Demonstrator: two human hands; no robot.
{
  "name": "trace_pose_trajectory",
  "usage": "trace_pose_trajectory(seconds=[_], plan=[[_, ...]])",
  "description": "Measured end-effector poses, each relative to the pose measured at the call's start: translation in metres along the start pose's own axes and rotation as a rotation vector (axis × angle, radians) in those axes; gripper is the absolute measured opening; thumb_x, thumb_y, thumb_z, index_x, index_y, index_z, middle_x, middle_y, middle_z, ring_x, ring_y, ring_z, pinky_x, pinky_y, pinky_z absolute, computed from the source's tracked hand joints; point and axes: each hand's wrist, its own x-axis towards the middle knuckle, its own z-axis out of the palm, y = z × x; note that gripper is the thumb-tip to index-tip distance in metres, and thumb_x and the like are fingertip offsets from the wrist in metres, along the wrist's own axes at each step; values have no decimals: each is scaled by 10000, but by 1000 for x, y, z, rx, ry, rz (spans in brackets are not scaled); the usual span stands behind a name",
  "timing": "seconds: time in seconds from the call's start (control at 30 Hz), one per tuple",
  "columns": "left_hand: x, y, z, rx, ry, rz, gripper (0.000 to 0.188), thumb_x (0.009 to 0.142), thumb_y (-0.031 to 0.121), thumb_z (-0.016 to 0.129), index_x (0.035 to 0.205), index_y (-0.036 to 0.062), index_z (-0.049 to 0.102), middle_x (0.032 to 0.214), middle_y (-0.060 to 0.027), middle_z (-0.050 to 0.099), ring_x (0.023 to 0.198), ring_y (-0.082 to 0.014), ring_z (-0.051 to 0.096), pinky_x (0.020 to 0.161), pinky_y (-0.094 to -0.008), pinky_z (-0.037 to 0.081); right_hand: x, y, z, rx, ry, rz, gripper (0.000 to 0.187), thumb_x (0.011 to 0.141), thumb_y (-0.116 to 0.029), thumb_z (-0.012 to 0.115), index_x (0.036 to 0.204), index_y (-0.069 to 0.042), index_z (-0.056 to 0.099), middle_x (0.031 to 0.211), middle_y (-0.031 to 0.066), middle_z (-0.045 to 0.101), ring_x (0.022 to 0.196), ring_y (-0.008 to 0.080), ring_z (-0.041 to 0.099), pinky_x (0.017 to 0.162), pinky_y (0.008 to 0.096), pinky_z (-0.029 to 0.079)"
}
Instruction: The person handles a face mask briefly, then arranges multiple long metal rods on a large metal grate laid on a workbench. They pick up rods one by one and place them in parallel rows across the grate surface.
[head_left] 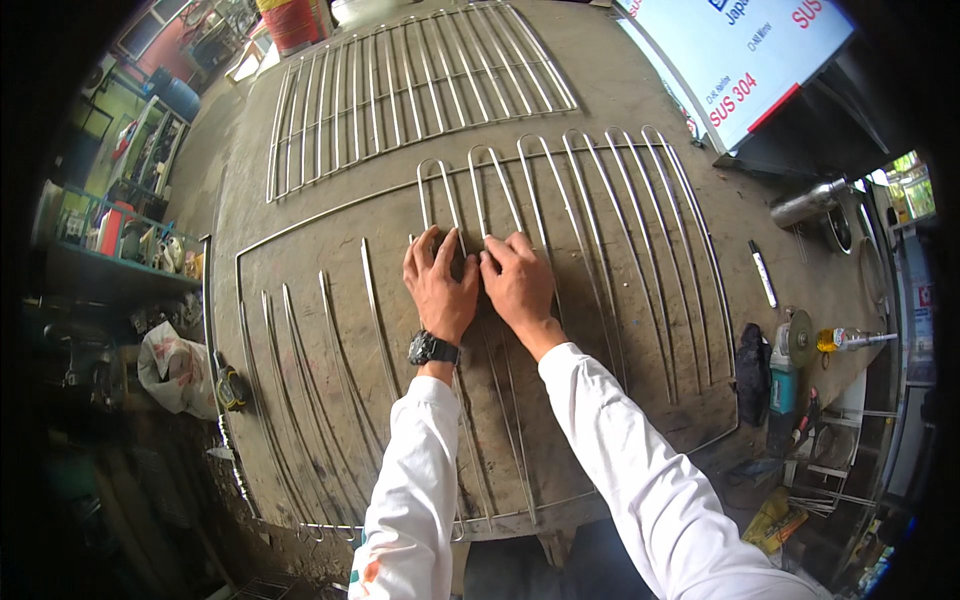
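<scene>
A rectangular frame of thin metal rod (330, 207) lies flat on the worn table (300, 225). Bent U-shaped rods (606, 230) stand side by side across its right half, their rounded ends at the far rail. On the left half, several straight-ended rods (378, 310) reach up from the near edge. Around the middle, my left hand (442, 290), with a black watch on its wrist, has its fingers closed about the legs of a U-shaped rod (424, 195). Close beside it, my right hand (520, 288) pinches the neighbouring U-shaped rod (474, 185); its fingertips partly hide the contact.
A second wire rack (420, 90) lies at the far side. Toward the right are a marker (763, 273), an angle grinder (785, 375), a dark cloth (752, 365) and a metal cylinder (808, 203). A large film-covered box (740, 60) stands far right. A tape measure (231, 388) sits on the left edge.
</scene>
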Motion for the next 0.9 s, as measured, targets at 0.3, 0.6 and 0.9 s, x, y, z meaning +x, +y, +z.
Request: trace_pose_trajectory(seconds=[0.3,0.6,0.9], plan=[[-1,-4,0,59,0,18,480,900,266,750,1356,137,680,1481,-99,531,1427,-371,398,1198,-502,304,0,-1,-1,22,-47,-10,159,944,-183,682,1031,-52,703,957,131,630,840,348,702,704,449,578],[2,1,1,106,-11,53,487,905,261,747,1374,152,677,1483,-97,553,1407,-347,432,1192,-484,318,2,5,-10,88,-47,-11,198,936,-159,700,1094,-42,721,959,132,653,862,348,696,717,441,573],[-1,-2,-1,136,-26,28,480,914,257,737,1378,153,668,1481,-105,549,1414,-363,429,1191,-501,330,6,74,-108,119,202,134,139,942,-112,681,1045,-21,704,972,124,672,829,320,691,710,415,564]])
